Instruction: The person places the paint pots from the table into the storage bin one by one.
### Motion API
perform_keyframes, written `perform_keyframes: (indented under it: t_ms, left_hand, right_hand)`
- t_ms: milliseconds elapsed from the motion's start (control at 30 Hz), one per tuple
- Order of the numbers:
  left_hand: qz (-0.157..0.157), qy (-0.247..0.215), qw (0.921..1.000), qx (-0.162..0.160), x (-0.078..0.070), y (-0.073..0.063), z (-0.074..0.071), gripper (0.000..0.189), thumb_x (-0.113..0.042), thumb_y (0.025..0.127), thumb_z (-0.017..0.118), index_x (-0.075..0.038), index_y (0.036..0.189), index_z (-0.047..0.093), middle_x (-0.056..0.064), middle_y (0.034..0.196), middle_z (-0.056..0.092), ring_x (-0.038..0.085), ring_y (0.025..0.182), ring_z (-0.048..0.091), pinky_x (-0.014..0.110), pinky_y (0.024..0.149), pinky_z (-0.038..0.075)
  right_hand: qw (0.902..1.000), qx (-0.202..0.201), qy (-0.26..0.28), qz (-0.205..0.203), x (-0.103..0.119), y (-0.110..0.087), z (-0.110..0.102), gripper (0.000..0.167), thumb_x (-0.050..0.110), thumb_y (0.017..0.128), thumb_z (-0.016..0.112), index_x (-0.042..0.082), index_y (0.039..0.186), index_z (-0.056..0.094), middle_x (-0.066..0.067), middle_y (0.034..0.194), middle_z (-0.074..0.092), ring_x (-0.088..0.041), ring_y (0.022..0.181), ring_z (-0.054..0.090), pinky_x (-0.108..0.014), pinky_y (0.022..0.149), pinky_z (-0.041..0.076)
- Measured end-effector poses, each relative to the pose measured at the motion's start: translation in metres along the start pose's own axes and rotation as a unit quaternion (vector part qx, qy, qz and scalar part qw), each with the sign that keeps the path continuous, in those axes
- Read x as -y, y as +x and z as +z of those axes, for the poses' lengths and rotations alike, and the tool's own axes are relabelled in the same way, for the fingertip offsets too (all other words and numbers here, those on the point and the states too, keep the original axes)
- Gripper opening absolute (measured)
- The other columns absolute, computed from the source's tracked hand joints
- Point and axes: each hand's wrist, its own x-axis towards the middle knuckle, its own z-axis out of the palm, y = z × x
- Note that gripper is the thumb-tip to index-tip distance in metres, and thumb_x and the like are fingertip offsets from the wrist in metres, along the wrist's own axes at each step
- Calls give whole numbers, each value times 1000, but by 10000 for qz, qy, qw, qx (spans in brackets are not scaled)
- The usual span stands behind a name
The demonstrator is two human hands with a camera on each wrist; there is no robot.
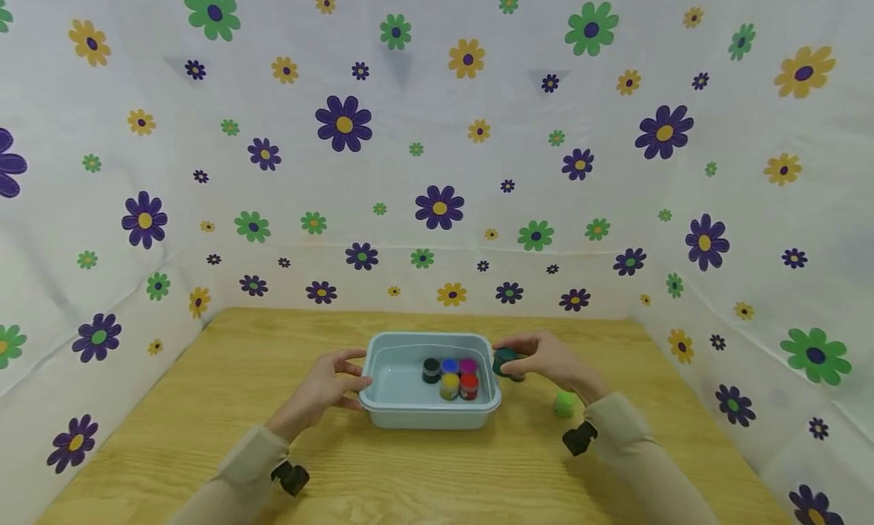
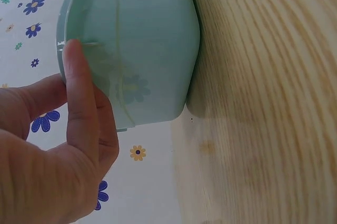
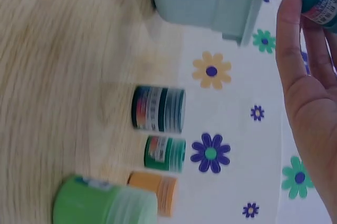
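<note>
A pale blue-green plastic tub (image 1: 429,419) stands mid-table. Several small paint jars are grouped in its right half, among them a black jar (image 1: 431,371), a yellow jar (image 1: 449,387) and a red jar (image 1: 469,387). My left hand (image 1: 328,385) grips the tub's left rim; in the left wrist view, one finger of the left hand (image 2: 79,124) lies up the outer wall to the rim. At the tub's right side, my right hand (image 1: 549,358) pinches a teal paint jar (image 3: 319,0) between thumb and fingers, level with the rim.
Right of the tub, in the right wrist view, stand a dark teal jar (image 3: 158,108), a small green jar (image 3: 165,153), an orange jar (image 3: 152,192) and a bright green jar (image 3: 105,203). Flower-patterned cloth (image 1: 437,153) surrounds the wooden table (image 1: 410,479).
</note>
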Motion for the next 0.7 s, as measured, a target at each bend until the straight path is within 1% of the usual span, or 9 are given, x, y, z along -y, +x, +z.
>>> perform_keyframes:
  t_ms: [133,267,367,467,533,700]
  left_hand:
    - [-8,-4,10000,9,0,0,-1,59,0,87,70,-6,142,48,20,110,58,24,76,67,41,63,63]
    - [37,-8,10000,52,0,1,-1,59,0,88,70,-5,142,48,20,110,57,24,76,66,41,62,63]
    - [64,34,9999,86,-2,1,-1,59,-1,88,70,-4,143,47,20,110,56,24,77,66,41,63,63]
    - [56,58,9999,98,-3,0,-1,59,-1,88,70,-4,143,46,20,111,56,25,78,66,40,63,63]
    - [41,55,9999,79,-3,-1,-1,59,-1,88,69,-3,143,46,20,111,56,26,79,66,40,62,63]
    - [59,22,10000,70,-3,-3,-2,60,0,88,69,-2,143,46,20,110,56,26,79,66,40,62,63]
  right_hand:
    - [9999,-109,-66,-59,4,9,13,53,22,83,79,1,128,62,-13,126,65,-20,109,62,-30,90,55]
    - [9994,-174,-251,-144,9,21,24,52,25,81,81,3,126,65,-8,125,66,-22,114,61,-36,96,54]
    - [9988,-103,-392,-274,13,28,31,48,25,82,81,6,124,67,-7,124,67,-22,115,62,-39,98,53]
    - [9982,98,-448,-390,16,35,38,44,24,82,80,10,122,68,-7,124,67,-22,114,63,-38,97,54]
    - [9977,223,-509,-390,15,41,43,41,23,82,80,13,121,69,-6,124,67,-21,112,64,-35,94,56]
    - [9951,418,-812,-385,16,56,53,40,21,84,79,11,121,69,-4,122,68,-20,108,65,-33,91,57]
